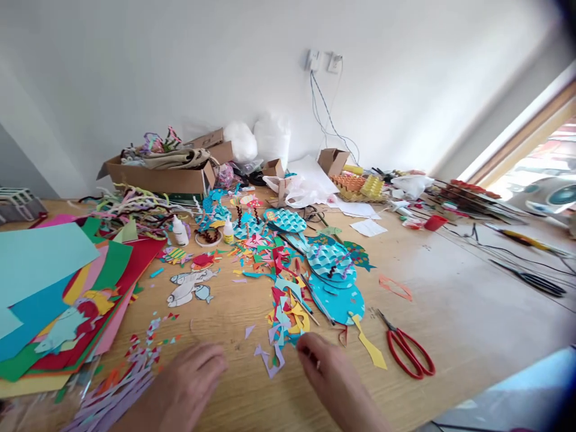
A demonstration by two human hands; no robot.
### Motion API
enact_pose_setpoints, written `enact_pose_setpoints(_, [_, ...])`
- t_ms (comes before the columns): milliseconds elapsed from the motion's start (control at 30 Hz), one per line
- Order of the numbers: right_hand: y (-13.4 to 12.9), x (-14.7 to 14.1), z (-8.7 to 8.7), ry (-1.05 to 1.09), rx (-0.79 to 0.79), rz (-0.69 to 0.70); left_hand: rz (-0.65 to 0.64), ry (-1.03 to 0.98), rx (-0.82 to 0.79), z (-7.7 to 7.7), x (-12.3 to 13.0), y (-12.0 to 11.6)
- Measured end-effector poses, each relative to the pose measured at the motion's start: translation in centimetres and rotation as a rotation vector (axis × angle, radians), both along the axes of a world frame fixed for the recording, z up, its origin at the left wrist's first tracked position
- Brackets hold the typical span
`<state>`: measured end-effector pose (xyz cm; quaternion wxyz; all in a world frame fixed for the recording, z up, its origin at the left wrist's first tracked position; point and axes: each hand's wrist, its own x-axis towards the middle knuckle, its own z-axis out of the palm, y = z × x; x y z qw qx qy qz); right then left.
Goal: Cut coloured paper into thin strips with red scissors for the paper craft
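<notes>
Over the near part of the wooden table [243, 402], my left hand [182, 378] hovers or rests palm down, its fingers curved and close together; whether it holds anything is hidden. Right of it, my right hand [326, 372] has its fingers curled together by the near end of the coloured paper scraps [294, 315]; what they hold, if anything, is too small to name. Purple scraps [272, 363] lie between the hands. Red-handled scissors [407, 351] and a yellow paper strip [371, 348] lie to the right. Purple strips [112, 396] spread beside my left forearm.
Coloured sheets [45, 258] pile up at the left. Paper fish [191, 285], glue bottles [180, 231] and blue paper discs [337, 297] stand or lie mid-table. Behind are a cardboard box [166, 179] and plastic bags [306, 191]. Black-handled scissors [535, 281] lie far right.
</notes>
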<state>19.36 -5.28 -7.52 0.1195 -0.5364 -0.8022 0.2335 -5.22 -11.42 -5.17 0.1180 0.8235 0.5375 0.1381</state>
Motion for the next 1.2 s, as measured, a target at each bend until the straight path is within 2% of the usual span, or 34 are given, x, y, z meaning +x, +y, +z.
enact_pose_setpoints(133, [0.9,6.4,-0.5,-0.072,0.107,-0.399,-0.038,-0.002,-0.175,-0.4,2.1,1.4])
enact_pose_setpoints(167, [1.0,7.9,-0.7,-0.116,0.116,-0.463,-0.034,-0.001,-0.207,-0.5,2.4,1.7])
enact_pose_setpoints(267, [1.0,11.3,-1.4,-0.234,0.126,-0.551,-0.008,0.031,-0.281,-0.9,3.0,2.5])
enact_pose_setpoints(400, [1.3,13.8,-2.3,-0.35,0.138,-0.641,0.024,0.118,-0.346,-1.2,3.4,2.9])
enact_pose_setpoints(533, [2.0,15.4,-2.7,-0.446,-0.002,-0.676,0.017,0.203,-0.411,-0.6,3.2,2.7])
enact_pose_setpoints(700, [2.6,16.2,-2.6,-0.488,-0.037,-0.663,0.051,0.238,-0.477,0.9,2.7,2.6])
enact_pose_setpoints(933, [3.3,17.2,-2.8,-0.511,-0.06,-0.655,0.051,0.131,-0.385,1.4,1.4,2.3])
enact_pose_setpoints(1000, [3.1,17.8,-3.1,-0.448,-0.02,-0.682,0.075,0.107,-0.343,1.3,0.4,2.3])
enact_pose_setpoints(1100, [2.4,18.2,-3.0,-0.188,0.054,-0.74,0.152,0.075,-0.22,1.2,-2.1,2.8])
enact_pose_setpoints(1200, [1.5,16.9,-2.0,0.131,-0.011,-0.693,0.23,0.071,-0.072,1.4,-5.2,4.0])
